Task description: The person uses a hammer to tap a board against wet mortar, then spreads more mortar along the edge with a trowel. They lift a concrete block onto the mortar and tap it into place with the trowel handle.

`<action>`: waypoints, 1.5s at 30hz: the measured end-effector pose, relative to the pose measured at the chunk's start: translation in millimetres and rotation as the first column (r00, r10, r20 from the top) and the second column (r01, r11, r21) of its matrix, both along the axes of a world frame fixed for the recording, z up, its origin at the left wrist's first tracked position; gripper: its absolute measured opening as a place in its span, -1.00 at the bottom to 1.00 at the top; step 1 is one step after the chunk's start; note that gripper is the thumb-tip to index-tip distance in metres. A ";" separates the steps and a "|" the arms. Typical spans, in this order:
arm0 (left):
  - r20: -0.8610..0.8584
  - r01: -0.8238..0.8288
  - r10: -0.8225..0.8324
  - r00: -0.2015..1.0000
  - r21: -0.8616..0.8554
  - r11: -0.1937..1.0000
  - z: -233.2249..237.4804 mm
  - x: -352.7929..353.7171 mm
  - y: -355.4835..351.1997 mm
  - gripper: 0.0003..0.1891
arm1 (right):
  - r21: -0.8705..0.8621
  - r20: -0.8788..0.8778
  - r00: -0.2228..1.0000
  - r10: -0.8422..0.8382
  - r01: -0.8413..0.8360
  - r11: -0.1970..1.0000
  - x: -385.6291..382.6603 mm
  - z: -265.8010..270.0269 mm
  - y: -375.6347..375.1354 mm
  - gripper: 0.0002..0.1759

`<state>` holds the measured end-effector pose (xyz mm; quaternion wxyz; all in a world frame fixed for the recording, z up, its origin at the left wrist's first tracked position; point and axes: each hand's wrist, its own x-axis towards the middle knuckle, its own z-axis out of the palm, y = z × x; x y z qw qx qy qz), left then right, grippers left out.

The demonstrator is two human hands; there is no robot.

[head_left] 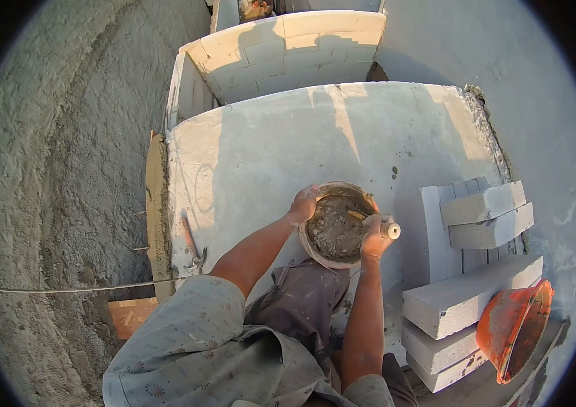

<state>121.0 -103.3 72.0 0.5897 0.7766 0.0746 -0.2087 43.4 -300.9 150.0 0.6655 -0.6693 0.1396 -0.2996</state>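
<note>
A round pan [315, 252] full of wet grey mortar [334, 230] sits in front of me, against my knee. My left hand [304, 202] grips the pan's far left rim. My right hand [375, 235] is closed around a trowel with a pale wooden handle [390, 230], and its blade is down in the mortar. Both forearms reach over my lap.
A smooth plastered wall face [288, 142] lies ahead, with a hammer [191, 237] resting on it. Grey blocks [468, 292] are stacked at the right beside an orange bucket [510, 329]. A block wall [288, 51] stands beyond. A taut string [64, 289] crosses the left.
</note>
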 end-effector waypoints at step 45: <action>-0.065 -0.013 0.039 0.997 0.364 0.931 28.8 18.4 -9.3 -0.29 | -0.204 0.020 0.957 0.289 -0.279 0.938 53.3 -3.6 3.7 -0.85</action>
